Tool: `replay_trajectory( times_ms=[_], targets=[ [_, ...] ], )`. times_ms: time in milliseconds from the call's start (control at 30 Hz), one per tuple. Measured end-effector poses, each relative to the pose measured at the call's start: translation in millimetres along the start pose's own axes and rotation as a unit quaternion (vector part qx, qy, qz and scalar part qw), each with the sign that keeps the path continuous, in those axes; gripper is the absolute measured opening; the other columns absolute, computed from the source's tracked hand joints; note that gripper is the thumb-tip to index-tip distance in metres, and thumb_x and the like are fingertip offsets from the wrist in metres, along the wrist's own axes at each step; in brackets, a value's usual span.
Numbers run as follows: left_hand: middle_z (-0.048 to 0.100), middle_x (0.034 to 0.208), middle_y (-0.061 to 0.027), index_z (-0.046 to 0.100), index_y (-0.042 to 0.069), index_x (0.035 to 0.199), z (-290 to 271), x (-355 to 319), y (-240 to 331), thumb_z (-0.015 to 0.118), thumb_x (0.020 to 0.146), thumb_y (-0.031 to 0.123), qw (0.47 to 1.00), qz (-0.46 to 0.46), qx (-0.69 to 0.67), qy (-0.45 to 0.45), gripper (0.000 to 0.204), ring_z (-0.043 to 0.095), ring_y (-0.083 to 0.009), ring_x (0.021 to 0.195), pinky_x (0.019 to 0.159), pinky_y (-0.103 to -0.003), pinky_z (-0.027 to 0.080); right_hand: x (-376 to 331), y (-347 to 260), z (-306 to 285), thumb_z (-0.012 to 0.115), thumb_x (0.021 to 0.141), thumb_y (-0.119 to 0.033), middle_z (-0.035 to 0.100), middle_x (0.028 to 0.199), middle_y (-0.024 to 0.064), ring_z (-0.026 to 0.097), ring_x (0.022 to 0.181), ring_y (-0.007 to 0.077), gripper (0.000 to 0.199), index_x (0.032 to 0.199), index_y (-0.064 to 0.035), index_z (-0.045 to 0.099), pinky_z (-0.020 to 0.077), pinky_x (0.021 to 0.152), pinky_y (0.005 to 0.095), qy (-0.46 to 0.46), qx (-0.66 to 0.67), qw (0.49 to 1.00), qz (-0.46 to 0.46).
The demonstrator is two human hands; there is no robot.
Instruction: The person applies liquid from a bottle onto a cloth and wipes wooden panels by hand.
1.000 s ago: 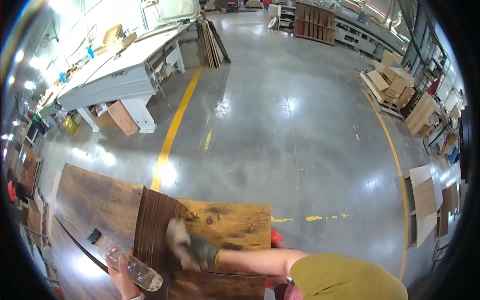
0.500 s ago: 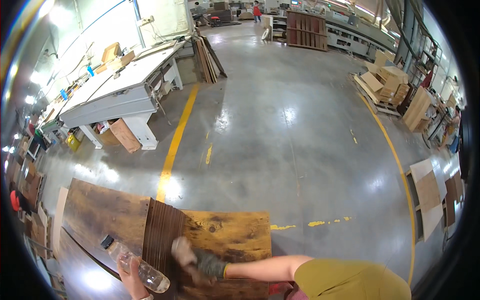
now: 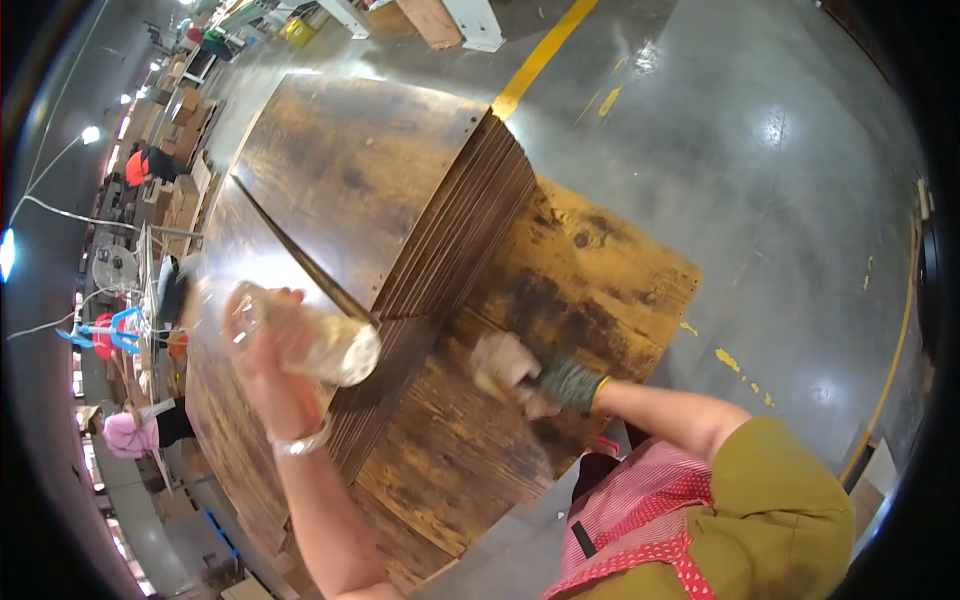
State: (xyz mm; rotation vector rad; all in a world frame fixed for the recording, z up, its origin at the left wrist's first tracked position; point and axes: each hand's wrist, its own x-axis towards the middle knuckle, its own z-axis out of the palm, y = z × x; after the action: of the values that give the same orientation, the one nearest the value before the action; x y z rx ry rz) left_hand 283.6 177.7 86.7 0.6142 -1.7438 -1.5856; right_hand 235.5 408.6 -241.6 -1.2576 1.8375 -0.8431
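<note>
My left hand point(image 3: 262, 350) is wrapped round a clear plastic bottle point(image 3: 328, 345) with a black cap. It is raised over the tall stack of brown wood-grain panels point(image 3: 360, 140), and the bottle lies tilted, blurred by motion. My right hand point(image 3: 570, 384), in a dark grey glove, grips a pale crumpled cloth point(image 3: 504, 362). That cloth rests against a lower wood-grain panel point(image 3: 600, 265) beside the stack. The gloved fingers are partly hidden by the cloth.
A narrow dark gap point(image 3: 290, 245) runs between panels on top of the stack. Grey floor point(image 3: 770, 200) with yellow lines point(image 3: 545, 55) lies beyond. At left stand a person in pink point(image 3: 130, 435), a fan point(image 3: 115, 268) and stacked boards. White table legs point(image 3: 472, 22) show at the top.
My view has turned left and down, bringing the panels to the middle. The bottle is higher over the stack and its cap end has swung. My right hand still holds the cloth.
</note>
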Motion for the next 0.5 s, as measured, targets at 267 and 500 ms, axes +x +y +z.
replay_trajectory(
  times_ms=[267,500],
  targets=[
    [0.048,0.115,-0.0165,0.029,0.010,0.130,-180.1,-91.9,35.6,0.059,0.082,0.032,0.978,0.063,0.171,0.102,0.060,0.048,-0.0277,0.108,0.095,-0.040,0.037,96.5,-89.1,-179.3,0.050,0.084,-0.021,0.051,0.112,0.0200,0.053,0.099,0.0318,0.043,0.122,-0.0033,0.040,0.0429,0.085,0.0381,0.534,0.284,0.795,-0.043],
    [0.045,0.121,-0.0143,0.029,0.009,0.128,-302.1,-97.0,-2.7,0.060,0.083,0.032,0.948,0.070,0.221,0.218,0.060,0.045,-0.0249,0.112,0.095,-0.041,0.037,63.9,-130.2,22.0,0.051,0.084,-0.020,0.040,0.130,0.0158,0.042,0.117,0.0298,0.050,0.129,-0.0024,0.035,0.0359,0.096,0.0346,0.162,-0.148,0.972,-0.090]
  ],
)
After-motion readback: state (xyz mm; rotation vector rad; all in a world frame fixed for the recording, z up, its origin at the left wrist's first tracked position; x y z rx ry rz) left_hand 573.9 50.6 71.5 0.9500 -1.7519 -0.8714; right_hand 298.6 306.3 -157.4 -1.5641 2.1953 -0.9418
